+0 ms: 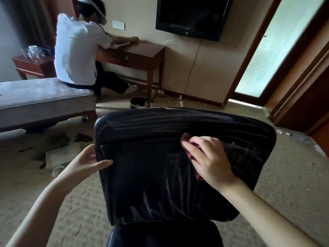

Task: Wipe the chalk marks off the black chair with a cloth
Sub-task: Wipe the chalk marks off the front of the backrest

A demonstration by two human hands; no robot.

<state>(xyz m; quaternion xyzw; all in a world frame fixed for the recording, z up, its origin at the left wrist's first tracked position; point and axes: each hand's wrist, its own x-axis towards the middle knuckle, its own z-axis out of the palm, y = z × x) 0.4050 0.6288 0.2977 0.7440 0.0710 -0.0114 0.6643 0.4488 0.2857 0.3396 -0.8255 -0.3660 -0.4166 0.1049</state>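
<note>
The black chair [160, 175] fills the middle of the room, its backrest facing the person who stands behind it on the carpet, and the wiping step is well in hand. Pale chalk marks [170, 200] streak that leather: long level lines across the top band, a scribbled patch near the right edge, and a fan of upright strokes down toward the bottom edge. So plenty is left, I'd judge; only the left half of the panel looks mostly dark.

The right hand [208, 161] lies flat on the upper middle of the backrest, just below the top seam, palm down, fingers [188, 145] curled over a reddish cloth [186, 137] and pressing it to the leather. Only scraps of cloth peep out above and below the hand.

The left hand [89, 161] grips the left edge of the backrest, thumb on the face, the other fingers wrapped round behind, steadying the chair.

Next, I reckon, the cloth needs to sweep right into that scribble, then down over the lower strokes, with firm pressure while the left hand keeps the backrest from swivelling away.
</note>
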